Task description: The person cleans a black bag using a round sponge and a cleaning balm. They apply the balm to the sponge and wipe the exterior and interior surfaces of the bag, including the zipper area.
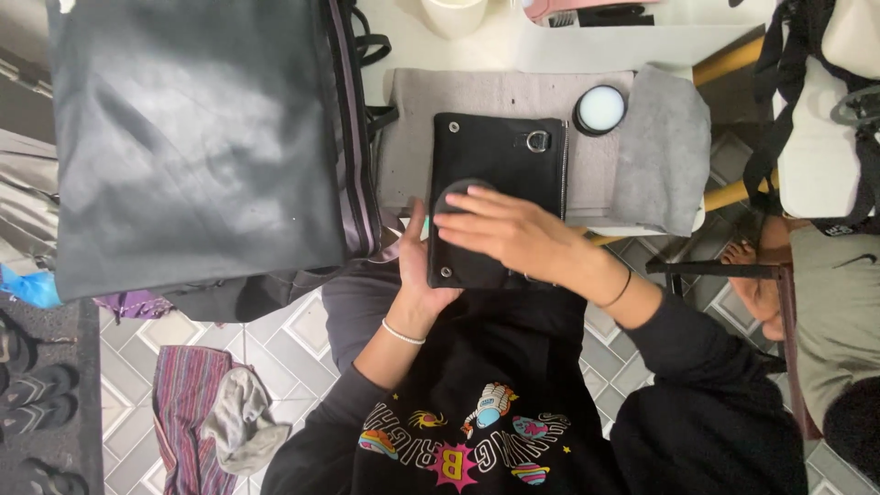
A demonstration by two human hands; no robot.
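Observation:
A black leather pouch (500,160) with a side zipper and a metal ring lies on a grey cloth (412,128) on the white table. My right hand (513,234) reaches across the pouch, its fingers pressing a round dark pad (454,191) onto the pouch's left half. Below that, my left hand (417,266), with a white bracelet on the wrist, grips the pouch's lower left edge, which overhangs the table. An open round tin (600,108) of pale cream sits just right of the pouch's top corner.
A large black bag (202,137) covers the table's left side. A second grey cloth (665,151) hangs over the right edge. A pale cup (454,14) stands at the back. Another person (825,302) sits at the right, beside a chair with black straps (788,101).

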